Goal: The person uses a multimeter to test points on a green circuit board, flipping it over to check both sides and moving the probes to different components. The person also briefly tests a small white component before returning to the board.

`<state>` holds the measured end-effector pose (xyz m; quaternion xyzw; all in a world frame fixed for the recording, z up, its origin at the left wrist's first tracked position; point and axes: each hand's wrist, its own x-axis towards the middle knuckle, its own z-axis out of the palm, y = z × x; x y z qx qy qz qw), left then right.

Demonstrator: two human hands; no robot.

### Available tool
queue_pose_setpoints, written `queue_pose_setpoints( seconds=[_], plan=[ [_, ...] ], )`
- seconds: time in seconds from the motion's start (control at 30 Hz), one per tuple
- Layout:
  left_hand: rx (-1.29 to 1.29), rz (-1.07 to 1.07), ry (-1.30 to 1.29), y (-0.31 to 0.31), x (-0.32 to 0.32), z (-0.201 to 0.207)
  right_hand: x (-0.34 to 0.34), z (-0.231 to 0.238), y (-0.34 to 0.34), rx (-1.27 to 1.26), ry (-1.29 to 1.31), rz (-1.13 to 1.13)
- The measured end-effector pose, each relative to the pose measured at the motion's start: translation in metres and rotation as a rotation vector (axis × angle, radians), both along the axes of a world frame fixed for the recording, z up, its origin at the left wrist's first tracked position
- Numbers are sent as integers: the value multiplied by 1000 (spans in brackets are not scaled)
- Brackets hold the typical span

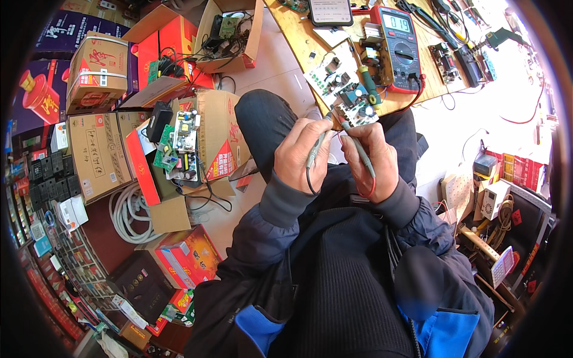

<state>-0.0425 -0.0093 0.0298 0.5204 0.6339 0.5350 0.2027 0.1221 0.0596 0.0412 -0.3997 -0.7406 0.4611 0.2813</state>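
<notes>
My left hand [293, 154] is closed around a grey-green test probe [314, 150] with a black lead. In my right hand [380, 156] is a matching test probe [362, 157] with a red lead. Both tips point at the near edge of a circuit board [325, 82] at the table's edge; whether they touch it is too small to tell. The board carries capacitors, a transformer and other parts. Beyond it lies a red-and-black multimeter [403, 73] with its display lit. A tool with a green-and-yellow handle [368, 83] lies between board and meter.
A phone [330, 12], a desoldering-type green tool [501, 39] and cables share the wooden table [292, 27]. On my left, open cartons hold circuit boards [185, 134] and wires [230, 36]. A coiled white hose [128, 212] lies beside stacked boxes. Cluttered shelving stands at right.
</notes>
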Motion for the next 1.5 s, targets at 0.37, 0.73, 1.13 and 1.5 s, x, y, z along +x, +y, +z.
queue_pose_setpoints(
  seconds=[0.37, 0.73, 1.13, 1.5],
  plan=[
    [4, -11, 13, -4, 7, -5, 0, -1, 1, 4, 23, 5],
    [-2, -11, 16, -3, 6, -5, -1, 1, 1, -17, 10, 8],
    [15, 109, -96, -17, -6, -11, 16, 20, 6, 154, 126, 37],
    [-69, 117, -387, -27, -1, -23, 7, 8, 45, 476, -48, 24]
  ],
)
